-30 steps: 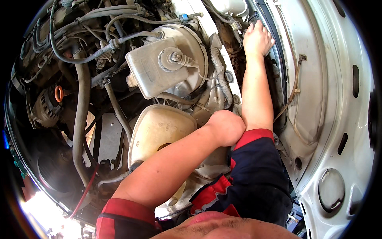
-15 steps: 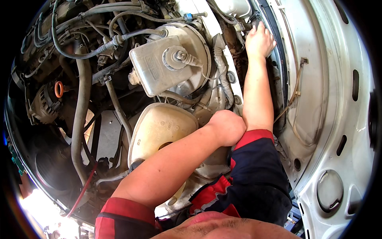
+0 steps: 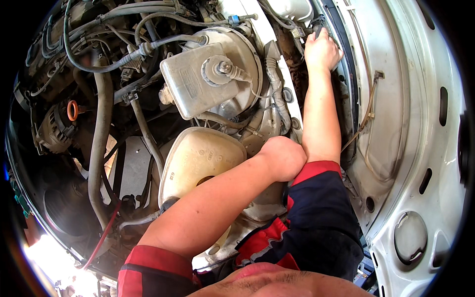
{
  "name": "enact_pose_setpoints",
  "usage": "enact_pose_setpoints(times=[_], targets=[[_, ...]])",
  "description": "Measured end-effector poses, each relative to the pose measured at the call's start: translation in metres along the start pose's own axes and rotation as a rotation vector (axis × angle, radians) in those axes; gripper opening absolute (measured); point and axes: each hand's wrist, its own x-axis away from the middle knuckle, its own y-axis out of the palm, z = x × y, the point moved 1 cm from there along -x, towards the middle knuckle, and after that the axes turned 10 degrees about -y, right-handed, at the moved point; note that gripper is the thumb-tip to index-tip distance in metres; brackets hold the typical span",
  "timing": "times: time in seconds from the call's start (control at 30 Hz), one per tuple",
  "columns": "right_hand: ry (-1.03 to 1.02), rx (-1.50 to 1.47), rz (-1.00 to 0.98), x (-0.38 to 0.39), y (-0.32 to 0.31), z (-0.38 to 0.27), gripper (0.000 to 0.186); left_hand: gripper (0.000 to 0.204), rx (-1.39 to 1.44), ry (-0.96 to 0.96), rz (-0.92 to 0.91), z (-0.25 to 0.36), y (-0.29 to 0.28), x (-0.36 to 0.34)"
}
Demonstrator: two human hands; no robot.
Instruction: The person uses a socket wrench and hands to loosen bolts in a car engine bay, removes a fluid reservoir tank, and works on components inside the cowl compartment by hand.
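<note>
My right arm reaches up to the far right, into the gap beside the raised white panel. My right hand (image 3: pixel 322 53) is closed there around a small dark part (image 3: pixel 318 30), whose kind I cannot make out. My left forearm crosses the engine bay from the lower left. My left hand (image 3: pixel 283 157) is bent down at the wrist beside my right elbow, and its fingers are hidden. Under that forearm lies a yellowed plastic coolant tank (image 3: pixel 198 153). Past it sits a brake fluid reservoir (image 3: pixel 193 81) with a round cap, in front of the round brake booster (image 3: pixel 247 54).
Hoses and wiring fill the left side, among them a thick grey hose (image 3: pixel 101 123). An orange dipstick ring (image 3: pixel 72 110) stands near the alternator (image 3: pixel 54 131). The white metal panel (image 3: pixel 396 99) bounds the right. A white container (image 3: pixel 292 9) sits near my right hand.
My right hand has shifted slightly, and more of the small dark part shows at its fingertips. The left arm stays in place.
</note>
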Motion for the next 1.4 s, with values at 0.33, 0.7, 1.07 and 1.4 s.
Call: enact_pose_setpoints(times=[0.33, 0.7, 1.07, 1.4], targets=[[-0.077, -0.024, 0.045, 0.005, 0.000, 0.003, 0.035, 0.019, 0.016, -0.004, 0.007, 0.000, -0.001, 0.001], [0.101, -0.030, -0.188, -0.003, -0.010, -0.002, 0.040, 0.019, 0.017, -0.010, 0.007, -0.001, 0.002, 0.000], [0.069, -0.103, -0.166, -0.020, -0.015, -0.012, 0.041, 0.020, 0.011, -0.001, 0.046, -0.004, 0.006, -0.001], [0.086, -0.233, -0.274, -0.068, -0.026, -0.028, 0.052, 0.021, 0.097, -0.023, 0.108, -0.007, -0.001, -0.002]])
